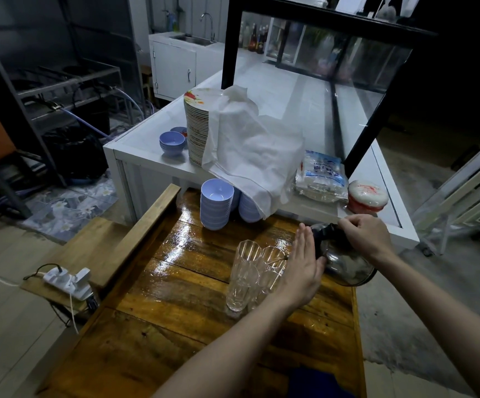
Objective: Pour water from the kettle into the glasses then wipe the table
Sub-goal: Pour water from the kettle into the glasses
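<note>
A shiny metal kettle [345,262] with a black handle is tilted left, its spout over the rear clear glass [273,259]. My right hand [362,234] is closed around the handle on top. My left hand [302,265] lies flat, fingers straight, against the kettle's side near the spout. A taller ribbed clear glass [241,274] stands in front, touching the others; my left hand partly hides the group. All stand on the glossy wooden table [175,282].
Stacks of lilac bowls [215,203] stand at the table's far end. A white counter [290,116] behind holds a plate stack under a white cloth [250,150], a plastic packet and a red-and-white tub. A power strip [67,280] lies on a ledge at left.
</note>
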